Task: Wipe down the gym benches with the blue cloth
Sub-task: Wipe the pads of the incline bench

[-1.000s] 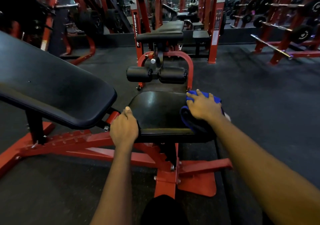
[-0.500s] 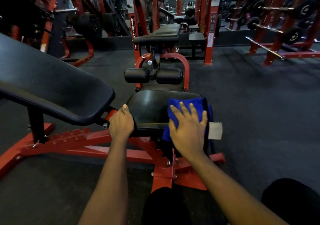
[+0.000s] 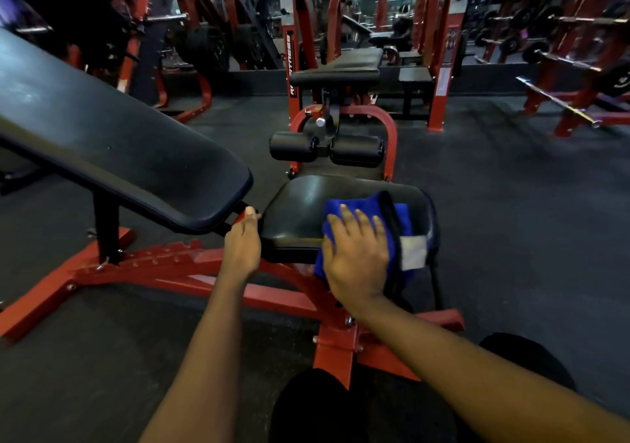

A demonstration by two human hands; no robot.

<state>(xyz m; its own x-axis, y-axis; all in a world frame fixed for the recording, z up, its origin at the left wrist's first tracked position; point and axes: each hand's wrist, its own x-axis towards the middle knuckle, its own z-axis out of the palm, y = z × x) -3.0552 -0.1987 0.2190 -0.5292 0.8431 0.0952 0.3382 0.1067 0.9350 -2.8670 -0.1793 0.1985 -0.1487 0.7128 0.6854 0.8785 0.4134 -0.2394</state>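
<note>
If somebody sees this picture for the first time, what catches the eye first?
The bright blue cloth pressed by the right hand on the near right part of the black padded seat. Next, the big tilted black backrest pad at left, and the red steel bench frame beneath.

Your seat surface (image 3: 306, 204) is bare left of the blue cloth (image 3: 361, 204); the backrest pad (image 3: 119, 142) overhangs leftward, leg rollers (image 3: 327, 148) block beyond.

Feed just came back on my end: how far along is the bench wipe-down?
Nothing looks finished. In hand: the right hand presses the blue cloth on the near right part of the seat pad, while the left hand braces its left edge. Left: the rest of the seat, the inclined back pad, and the bench behind.
</note>
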